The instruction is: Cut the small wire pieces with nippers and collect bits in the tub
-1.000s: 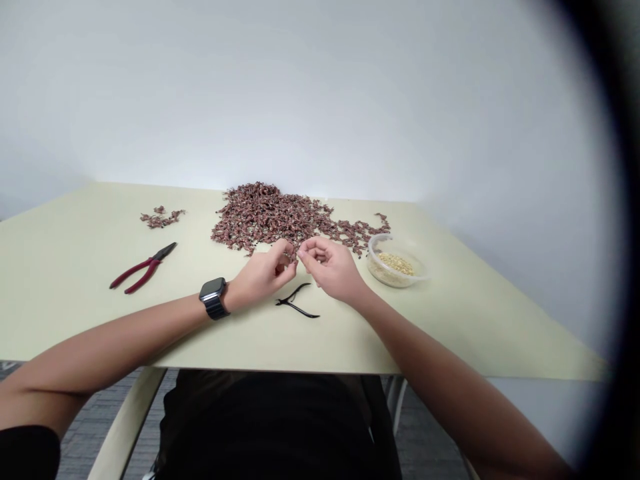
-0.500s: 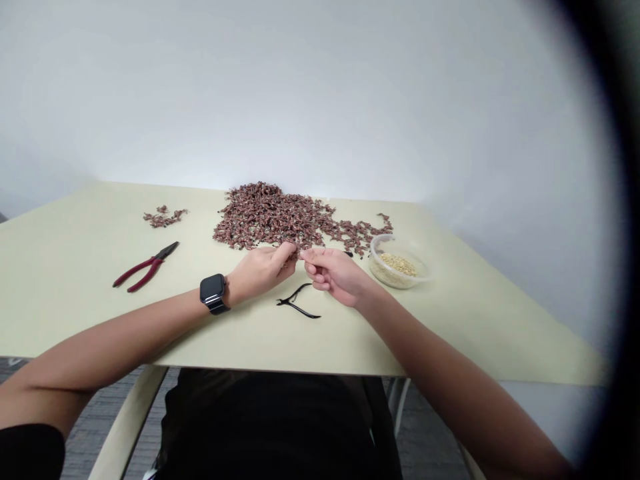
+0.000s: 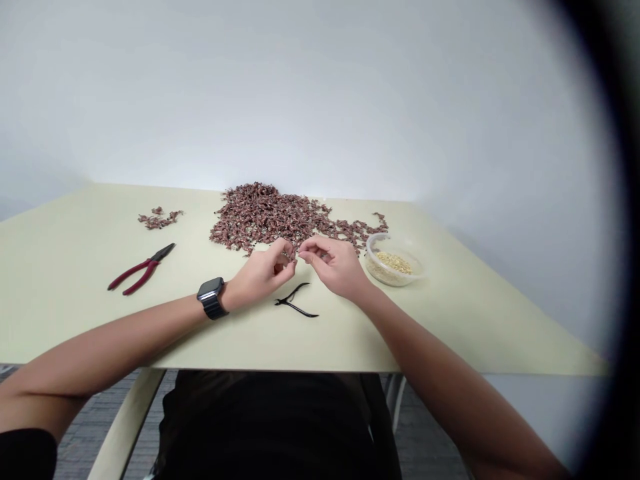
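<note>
Single camera, worn on person's head, looked forward and down from above lap (image 3: 270,427). Sat at near side of table (image 3: 345,347), facing wall (image 3: 300,87) beyond far edge. Range close: left hand (image 3: 257,275) and right hand (image 3: 340,267) fell around mid-frame, forearms (image 3: 125,340) rising from lower corners. Floor (image 3: 100,407) showed below tabletop. Dark curved border (image 3: 623,200) cut right side of view.

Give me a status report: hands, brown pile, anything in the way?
Left hand and right hand: close together, both curled; anything held too small to tell. Brown pile: just beyond them. Black nippers: near side, handles spread, not blocking.
</note>
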`<state>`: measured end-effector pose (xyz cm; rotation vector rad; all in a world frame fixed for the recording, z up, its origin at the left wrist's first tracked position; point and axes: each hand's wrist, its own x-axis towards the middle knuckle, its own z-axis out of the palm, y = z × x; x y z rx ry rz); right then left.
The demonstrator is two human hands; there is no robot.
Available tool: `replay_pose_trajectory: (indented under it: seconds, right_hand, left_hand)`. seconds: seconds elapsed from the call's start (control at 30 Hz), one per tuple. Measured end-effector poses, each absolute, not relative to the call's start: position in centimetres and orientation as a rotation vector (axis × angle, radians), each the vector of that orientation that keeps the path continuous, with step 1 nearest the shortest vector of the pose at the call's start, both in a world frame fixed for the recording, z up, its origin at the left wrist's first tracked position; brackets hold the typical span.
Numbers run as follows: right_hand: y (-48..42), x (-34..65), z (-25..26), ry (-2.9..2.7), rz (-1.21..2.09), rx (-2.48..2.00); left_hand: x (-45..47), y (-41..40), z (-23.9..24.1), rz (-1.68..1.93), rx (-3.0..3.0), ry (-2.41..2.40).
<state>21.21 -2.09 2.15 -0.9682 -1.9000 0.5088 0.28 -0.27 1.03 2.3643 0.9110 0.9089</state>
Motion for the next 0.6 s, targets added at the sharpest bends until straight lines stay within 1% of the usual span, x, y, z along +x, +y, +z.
replay_pose_trajectory:
  seconds: [0.23, 0.3, 0.37, 0.53, 0.6]
  right_hand:
    - [-2.1, 21.3, 2.1, -1.941, 0.467, -0.973]
    - [-2.3, 21.0, 2.0, -1.919, 0.516, -0.98]
    - [-2.4, 20.7, 1.9, -1.831, 0.69, -1.004]
    - [-2.4, 20.0, 1.7, -1.413, 1.404, -0.969]
    - [-2.2, 20.1, 1.7, -1.327, 1.557, -0.928]
  left_hand:
    - [0.3, -0.3, 0.7, 0.898, 2.373, 0.911]
    - [0.2, -0.3, 0.6, 0.902, 2.417, 0.914]
    - [0.1, -0.1, 0.4, 0.917, 2.499, 0.932]
    - [-0.3, 1.0, -0.3, 1.064, 2.884, 0.876]
    - [-0.4, 1.2, -0.3, 1.08, 2.886, 0.87]
